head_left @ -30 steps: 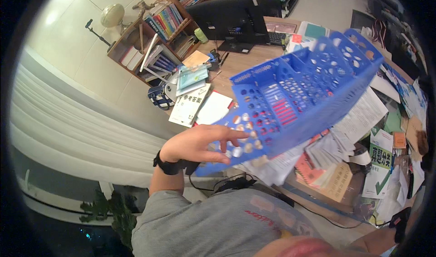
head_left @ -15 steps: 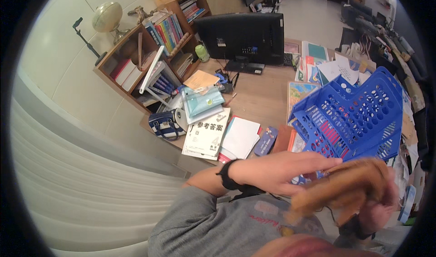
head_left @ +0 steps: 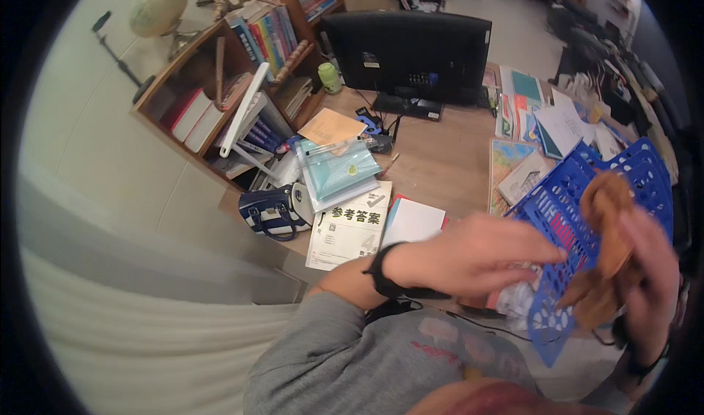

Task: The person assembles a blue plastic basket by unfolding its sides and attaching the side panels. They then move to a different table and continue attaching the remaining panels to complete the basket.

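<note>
Head view: the brown cloth (head_left: 612,250), blurred, is in the air at the right, in front of the blue rack (head_left: 572,202). It runs mostly up and down, its top curled over and its lower end trailing leftward. The right hand (head_left: 649,268) is nearer: it lies against the cloth's right flank, and its fingers seem clamped on it, though the thumb cannot be made out. The left hand (head_left: 477,257) reaches in from the other side, its fingers stretched out and a little apart, holding nothing that shows; the cloth lies to the right of their tips, near but seemingly not touching. The rack, pierced with holes, sits tilted just beyond both hands, its length slanting from near the grey shirt (head_left: 330,364) toward the upper right; whether it rests wholly on the counter I cannot tell.

The counter (head_left: 433,151) is pale wood. A map (head_left: 506,169) lies just beside the rack. At the left lie a white book (head_left: 348,232) and a teal folder (head_left: 334,177), with a bag (head_left: 268,213) next to them. A monitor (head_left: 411,52) stands toward the far side. Past the counter's left end are a bookcase (head_left: 176,67) bearing a globe (head_left: 158,8), and a curtain (head_left: 147,334); pale floor (head_left: 506,37) shows beyond.
</note>
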`<state>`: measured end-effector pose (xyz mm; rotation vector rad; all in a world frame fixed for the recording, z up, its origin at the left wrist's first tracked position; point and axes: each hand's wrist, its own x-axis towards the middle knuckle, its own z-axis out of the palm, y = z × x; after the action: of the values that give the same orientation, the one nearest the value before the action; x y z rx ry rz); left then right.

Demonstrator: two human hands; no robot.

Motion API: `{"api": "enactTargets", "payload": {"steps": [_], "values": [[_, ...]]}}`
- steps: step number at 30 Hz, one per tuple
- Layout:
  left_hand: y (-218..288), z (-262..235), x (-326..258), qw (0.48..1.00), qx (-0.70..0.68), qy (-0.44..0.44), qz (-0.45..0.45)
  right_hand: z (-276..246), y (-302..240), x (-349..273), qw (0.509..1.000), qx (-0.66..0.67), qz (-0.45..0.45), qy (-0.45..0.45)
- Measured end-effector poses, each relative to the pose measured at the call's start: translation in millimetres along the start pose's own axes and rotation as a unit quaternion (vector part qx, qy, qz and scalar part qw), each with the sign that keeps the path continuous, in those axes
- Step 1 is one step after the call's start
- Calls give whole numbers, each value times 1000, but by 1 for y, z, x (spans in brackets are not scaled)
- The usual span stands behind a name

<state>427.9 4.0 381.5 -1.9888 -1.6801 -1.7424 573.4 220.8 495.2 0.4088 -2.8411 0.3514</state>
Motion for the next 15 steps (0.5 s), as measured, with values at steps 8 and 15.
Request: {"api": "enactTargets", "payload": {"steps": [8, 15], "values": [[13, -197, -68, 975, -60, 181, 115, 23, 38, 174, 991, 16, -17, 130], [-17, -274, -62, 839, 2, 470, 275, 95, 69, 316, 981, 139, 115, 65]]}}
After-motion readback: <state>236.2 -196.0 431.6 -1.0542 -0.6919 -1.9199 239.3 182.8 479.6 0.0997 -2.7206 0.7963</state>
